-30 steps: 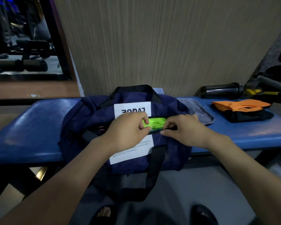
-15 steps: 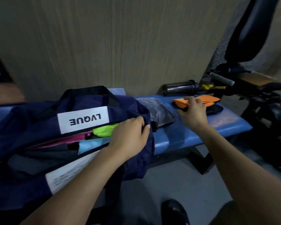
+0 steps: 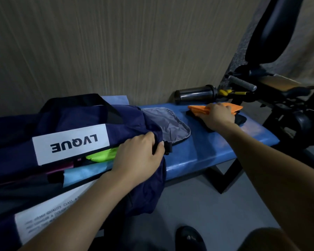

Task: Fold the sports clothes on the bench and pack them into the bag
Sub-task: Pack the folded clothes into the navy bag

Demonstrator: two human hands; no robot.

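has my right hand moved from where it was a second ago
Yes. The right hand left the bag's opening and went right along the bench; it now rests on the folded orange garment near the bench's end.

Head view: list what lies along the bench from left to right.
Navy bag → left hand gripping the bag's end → grey flap → right hand on the folded orange garment, which lies on a black garment.

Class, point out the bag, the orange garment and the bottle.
bag (image 3: pixel 130 115): head view, navy top panel.
orange garment (image 3: pixel 198 109): head view, left end of the fold.
bottle (image 3: pixel 194 95): head view, dark body.
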